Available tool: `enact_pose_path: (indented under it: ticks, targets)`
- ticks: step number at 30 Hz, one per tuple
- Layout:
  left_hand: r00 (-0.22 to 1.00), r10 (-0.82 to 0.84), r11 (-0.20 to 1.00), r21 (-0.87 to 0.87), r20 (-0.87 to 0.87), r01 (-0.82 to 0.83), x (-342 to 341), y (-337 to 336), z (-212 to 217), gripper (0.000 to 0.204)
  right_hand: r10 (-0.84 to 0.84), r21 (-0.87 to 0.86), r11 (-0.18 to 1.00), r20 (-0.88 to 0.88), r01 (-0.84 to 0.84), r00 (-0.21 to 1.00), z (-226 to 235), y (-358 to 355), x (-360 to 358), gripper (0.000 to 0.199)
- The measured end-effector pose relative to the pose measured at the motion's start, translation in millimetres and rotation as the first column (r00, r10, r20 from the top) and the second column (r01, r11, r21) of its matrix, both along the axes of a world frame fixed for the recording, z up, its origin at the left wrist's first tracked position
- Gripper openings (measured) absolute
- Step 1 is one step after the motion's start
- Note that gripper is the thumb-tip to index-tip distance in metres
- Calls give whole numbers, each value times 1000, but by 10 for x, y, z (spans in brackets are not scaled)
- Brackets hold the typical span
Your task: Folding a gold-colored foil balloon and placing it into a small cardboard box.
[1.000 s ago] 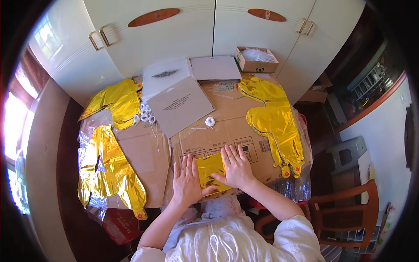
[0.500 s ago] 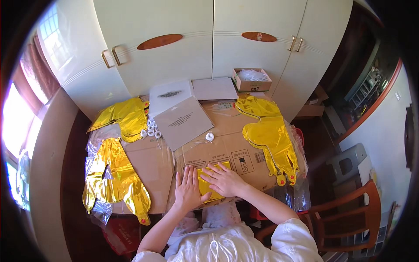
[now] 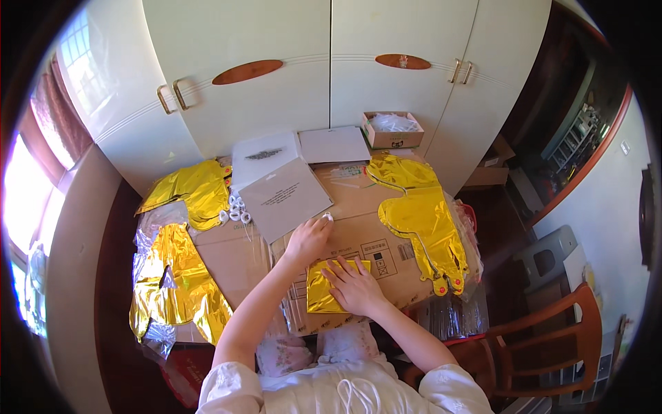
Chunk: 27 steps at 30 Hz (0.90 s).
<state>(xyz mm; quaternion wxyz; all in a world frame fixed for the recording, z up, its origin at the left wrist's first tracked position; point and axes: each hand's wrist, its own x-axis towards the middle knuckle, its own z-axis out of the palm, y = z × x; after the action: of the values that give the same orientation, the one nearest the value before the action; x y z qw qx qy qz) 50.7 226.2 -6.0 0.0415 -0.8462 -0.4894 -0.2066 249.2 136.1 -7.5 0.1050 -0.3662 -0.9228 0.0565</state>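
Observation:
A flat, folded sheet of shiny gold foil (image 3: 318, 293) lies on the cardboard near the front edge of the table. My right hand (image 3: 354, 287) rests on its right part, palm down with fingers spread. Farther forward, my left hand (image 3: 309, 239) has its fingers drawn together at a small coil of white string (image 3: 327, 216), of which only a bit shows past the fingertips. That hand is beside the lower corner of a grey printed card (image 3: 286, 200).
Gold foil balloons lie flat at the right (image 3: 420, 214), far left (image 3: 189, 193) and near left (image 3: 179, 283). Several white string coils (image 3: 236, 209) sit left of the grey card. An open box (image 3: 393, 130) of clear plastic pieces stands at the back, by white cabinets.
My left hand has left the gold foil and reached forward to the white string coil, closing its fingers there. My right hand stays flat on the foil.

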Motion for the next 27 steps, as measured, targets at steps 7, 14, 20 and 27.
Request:
enact_pose_path:
  ticks: [7, 14, 20, 27]
  targets:
    - [983, -49, 995, 78, -179, 64, 70, 288, -11, 14, 3, 57, 998, -38, -1, 999, -48, -42, 22, 52]
    - [863, 254, 945, -304, 438, -124, -110, -917, 565, 18, 60, 62, 997, -75, -55, 995, -54, -31, 0, 46]
    - [238, 796, 451, -808, 556, 379, -315, -1911, 266, 18, 85, 52, 996, -148, -78, 985, -73, -12, 13, 43]
    - [-22, 874, 424, -741, 485, 520, -161, -1895, 376, 20, 127, 6, 992, -148, -128, 981, -66, -9, 70, 61]
